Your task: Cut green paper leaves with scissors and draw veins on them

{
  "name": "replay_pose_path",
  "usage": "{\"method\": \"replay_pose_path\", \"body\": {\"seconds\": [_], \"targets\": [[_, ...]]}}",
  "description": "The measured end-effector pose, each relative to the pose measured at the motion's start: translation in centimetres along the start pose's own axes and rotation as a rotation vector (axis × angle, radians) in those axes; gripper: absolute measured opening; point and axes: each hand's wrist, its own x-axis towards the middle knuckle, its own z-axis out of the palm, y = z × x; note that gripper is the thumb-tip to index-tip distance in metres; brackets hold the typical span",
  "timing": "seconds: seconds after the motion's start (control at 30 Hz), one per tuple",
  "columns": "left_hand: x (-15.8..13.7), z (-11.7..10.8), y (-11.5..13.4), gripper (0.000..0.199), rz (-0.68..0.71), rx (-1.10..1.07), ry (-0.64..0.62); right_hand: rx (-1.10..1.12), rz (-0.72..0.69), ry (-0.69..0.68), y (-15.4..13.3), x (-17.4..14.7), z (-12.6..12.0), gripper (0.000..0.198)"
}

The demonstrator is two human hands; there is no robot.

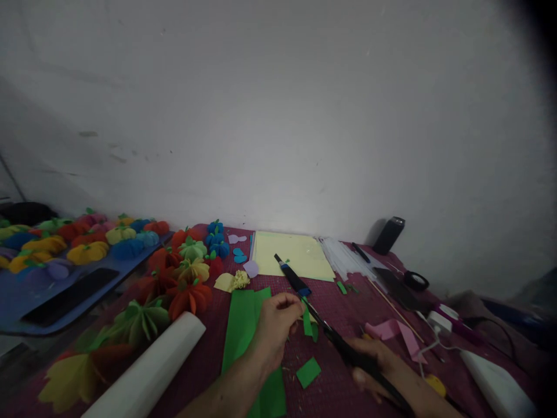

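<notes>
My left hand is closed in a pinch, its thumb and fingertips together on a narrow green paper strip. My right hand grips black-handled scissors, whose blades point up and left to the strip beside my left fingertips. Whether the blades are touching the paper is too small to tell. Beneath my left wrist lie long green paper sheets. A cut green rectangle rests on the maroon tablecloth between my hands. Just beyond them lies a dark blue box cutter.
Colourful paper pumpkins crowd the left, more on a blue board. A white roll lies front left. Pale yellow sheets and white strips lie by the wall. Right are a black can-shaped object, tape and pink ribbon.
</notes>
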Motion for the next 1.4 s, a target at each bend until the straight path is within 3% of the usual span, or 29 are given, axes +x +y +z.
{"method": "replay_pose_path", "body": {"seconds": [0.2, 0.4, 0.6, 0.83, 1.03, 1.4], "targets": [[0.0, -0.1, -0.1, 0.014, 0.015, -0.002, -0.006, 0.032, 0.035, 0.029, -0.4, -0.4, 0.1, 0.047], [-0.3, 0.1, 0.1, 0.02, 0.011, -0.022, -0.001, 0.282, -0.113, 0.239, -1.7, 0.3, 0.0, 0.049], [-0.2, 0.1, -0.3, 0.022, 0.006, -0.013, 0.002, 0.305, -0.1, 0.436, -3.8, 2.7, 1.2, 0.044], [-0.3, 0.2, -0.9, 0.022, 0.065, 0.012, 0.023, 0.394, -0.14, 0.461, -6.3, 5.5, 3.2, 0.053], [-0.5, 0.3, -1.0, 0.025, 0.053, -0.023, 0.029, 0.383, -0.182, 0.528, -6.4, 7.9, 3.8, 0.051], [-0.3, 0.3, -1.1, 0.021, 0.121, -0.088, 0.095, 0.398, -0.136, 0.459, -7.0, 6.9, 3.7, 0.042]]}}
